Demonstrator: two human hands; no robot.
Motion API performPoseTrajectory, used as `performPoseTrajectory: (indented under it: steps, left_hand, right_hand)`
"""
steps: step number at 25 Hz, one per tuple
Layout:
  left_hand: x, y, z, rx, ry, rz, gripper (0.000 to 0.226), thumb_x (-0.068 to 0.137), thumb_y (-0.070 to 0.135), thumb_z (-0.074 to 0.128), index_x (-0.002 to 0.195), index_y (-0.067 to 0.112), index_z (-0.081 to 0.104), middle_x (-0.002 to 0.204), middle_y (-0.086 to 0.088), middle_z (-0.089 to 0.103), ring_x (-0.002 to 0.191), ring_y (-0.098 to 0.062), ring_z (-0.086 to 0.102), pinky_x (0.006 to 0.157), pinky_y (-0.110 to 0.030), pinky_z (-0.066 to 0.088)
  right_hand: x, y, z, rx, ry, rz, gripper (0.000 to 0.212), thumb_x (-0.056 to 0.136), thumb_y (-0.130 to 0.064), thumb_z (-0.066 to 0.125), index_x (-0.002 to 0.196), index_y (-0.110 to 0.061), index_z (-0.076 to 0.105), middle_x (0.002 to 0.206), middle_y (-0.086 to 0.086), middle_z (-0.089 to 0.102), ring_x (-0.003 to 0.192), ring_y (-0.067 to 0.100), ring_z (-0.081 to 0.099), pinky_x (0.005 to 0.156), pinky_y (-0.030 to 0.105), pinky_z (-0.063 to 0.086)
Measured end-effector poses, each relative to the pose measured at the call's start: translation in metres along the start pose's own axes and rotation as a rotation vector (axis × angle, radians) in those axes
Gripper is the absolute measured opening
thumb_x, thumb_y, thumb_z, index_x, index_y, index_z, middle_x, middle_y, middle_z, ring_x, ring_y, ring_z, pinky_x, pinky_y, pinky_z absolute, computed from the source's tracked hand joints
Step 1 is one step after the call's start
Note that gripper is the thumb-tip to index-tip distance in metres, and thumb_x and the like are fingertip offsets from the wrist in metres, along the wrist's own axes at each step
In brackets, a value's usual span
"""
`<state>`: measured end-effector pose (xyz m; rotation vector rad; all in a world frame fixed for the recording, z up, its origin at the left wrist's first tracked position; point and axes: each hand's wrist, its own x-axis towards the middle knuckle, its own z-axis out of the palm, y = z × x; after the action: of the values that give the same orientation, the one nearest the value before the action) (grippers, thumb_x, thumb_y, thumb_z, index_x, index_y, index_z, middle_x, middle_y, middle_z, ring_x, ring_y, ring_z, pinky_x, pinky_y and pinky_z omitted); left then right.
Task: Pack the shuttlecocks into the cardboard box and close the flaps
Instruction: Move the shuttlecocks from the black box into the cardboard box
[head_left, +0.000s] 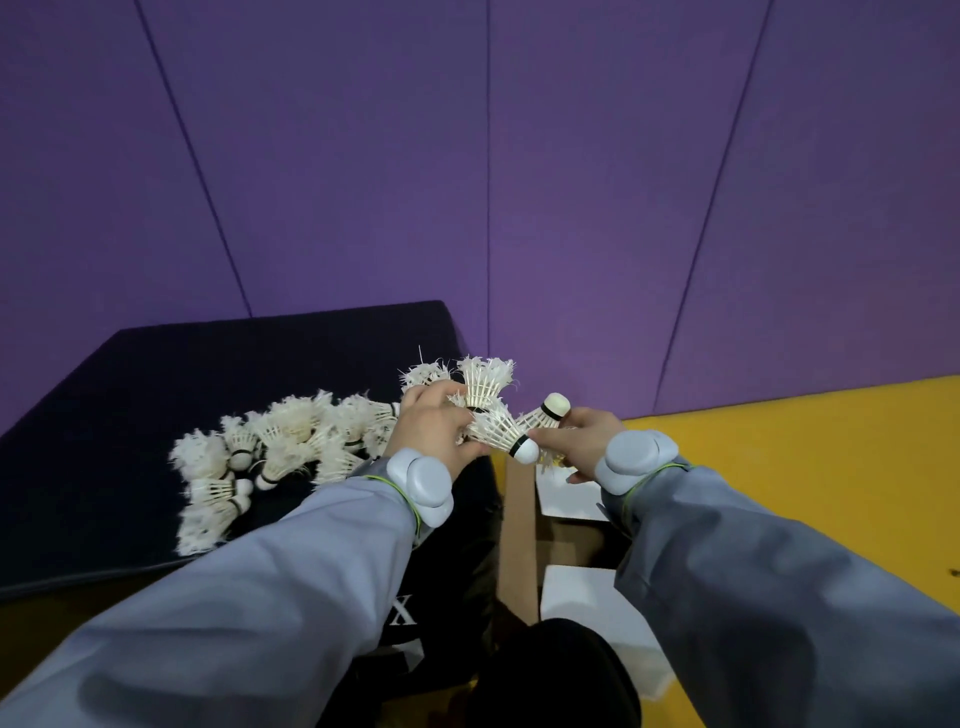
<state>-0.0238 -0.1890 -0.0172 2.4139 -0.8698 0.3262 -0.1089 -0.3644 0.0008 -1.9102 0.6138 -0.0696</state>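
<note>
A heap of several white feather shuttlecocks (270, 447) lies on a dark mat (156, 374). My left hand (434, 431) grips a bunch of shuttlecocks (483, 387) with feathers pointing up. My right hand (576, 434) holds other shuttlecocks (519, 434) with cork heads showing, right beside the left hand's bunch. Both hands hover over the mat's right edge. Below them stands the cardboard box (519, 545), its brown flap upright and white flaps (576, 597) spread; my right arm hides most of its opening.
A purple padded wall (519, 182) rises behind the mat. Yellow floor (805, 493) stretches to the right of the box. A black bag with white lettering (415, 613) sits between the mat and the box.
</note>
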Motion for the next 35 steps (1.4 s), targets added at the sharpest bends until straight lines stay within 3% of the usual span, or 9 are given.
performPoseTrajectory:
  steps: [3,9,12,16,19,23,26,31,35]
  left_hand:
    - [0.011,0.032,0.030,-0.026,-0.057,0.053,0.027,0.068,0.034,0.076,0.077,0.009,0.070,0.129,-0.001,0.049,0.117,-0.029,0.031,0.086,-0.015,0.014]
    - [0.030,0.086,0.104,-0.054,-0.199,0.116,0.030,0.070,0.035,0.075,0.083,0.008,0.071,0.131,-0.001,0.048,0.119,-0.029,0.029,0.091,-0.021,0.016]
    - [0.032,0.093,0.132,-0.068,-0.248,0.106,0.030,0.068,0.034,0.076,0.079,0.006,0.070,0.132,-0.002,0.049,0.119,-0.031,0.031,0.094,-0.023,0.018]
    - [0.037,0.090,0.173,-0.066,-0.329,0.101,0.031,0.068,0.035,0.076,0.077,0.006,0.068,0.134,-0.003,0.047,0.120,-0.031,0.030,0.094,-0.024,0.018]
    - [0.044,0.083,0.204,-0.081,-0.381,0.080,0.033,0.069,0.037,0.075,0.079,0.007,0.069,0.134,-0.002,0.047,0.122,-0.030,0.030,0.096,-0.024,0.017]
    - [0.048,0.070,0.239,-0.097,-0.450,0.047,0.038,0.071,0.037,0.074,0.098,0.011,0.068,0.143,-0.002,0.038,0.129,-0.028,0.025,0.099,-0.025,0.017]
    - [0.050,0.058,0.255,-0.150,-0.506,0.035,0.056,0.073,0.037,0.073,0.125,0.027,0.054,0.153,-0.001,0.024,0.136,-0.025,0.020,0.107,-0.027,0.016]
    - [0.052,0.032,0.277,-0.141,-0.562,-0.052,0.070,0.075,0.036,0.071,0.136,0.029,0.039,0.155,-0.001,0.018,0.140,-0.026,0.016,0.111,-0.031,0.018]
    - [0.049,0.023,0.281,-0.153,-0.546,-0.083,0.070,0.075,0.038,0.071,0.136,0.027,0.039,0.154,0.000,0.022,0.139,-0.026,0.019,0.111,-0.032,0.019]
  right_hand:
    - [0.004,0.027,-0.033,-0.003,0.028,0.073,0.032,0.078,-0.031,0.071,0.103,-0.013,0.063,0.087,0.009,0.062,0.075,0.024,0.056,0.064,0.034,0.053]
    - [0.018,0.087,-0.095,0.001,0.088,0.249,0.031,0.078,-0.032,0.072,0.066,-0.015,0.050,0.072,0.007,0.054,0.073,0.025,0.052,0.074,0.038,0.050]
    - [0.023,0.111,-0.104,0.016,0.100,0.276,0.028,0.079,-0.029,0.073,0.062,-0.020,0.051,0.062,-0.001,0.052,0.062,0.019,0.053,0.064,0.030,0.047]
    - [0.039,0.147,-0.109,0.058,0.111,0.266,0.032,0.083,-0.012,0.069,0.059,-0.023,0.051,0.057,-0.006,0.051,0.032,-0.002,0.053,0.031,0.013,0.039]
    - [0.061,0.169,-0.107,0.049,0.081,0.370,0.032,0.084,-0.021,0.069,0.059,-0.024,0.049,0.059,-0.007,0.050,0.047,0.005,0.050,0.035,0.018,0.041]
    - [0.087,0.194,-0.099,0.048,0.034,0.471,0.015,0.082,-0.035,0.069,0.086,-0.022,0.063,0.091,0.006,0.063,0.070,0.021,0.057,0.052,0.028,0.046]
    - [0.103,0.210,-0.090,0.161,0.068,0.500,0.058,0.084,-0.037,0.067,0.137,-0.028,0.046,0.138,0.011,0.051,0.114,0.037,0.055,0.070,0.040,0.053]
    - [0.121,0.226,-0.078,0.213,0.115,0.502,0.072,0.082,-0.031,0.070,0.144,-0.024,0.035,0.143,0.009,0.047,0.119,0.031,0.054,0.095,0.048,0.050]
    - [0.119,0.224,-0.074,0.195,0.087,0.554,0.075,0.081,-0.032,0.071,0.146,-0.024,0.032,0.144,0.013,0.044,0.121,0.039,0.052,0.090,0.052,0.052]
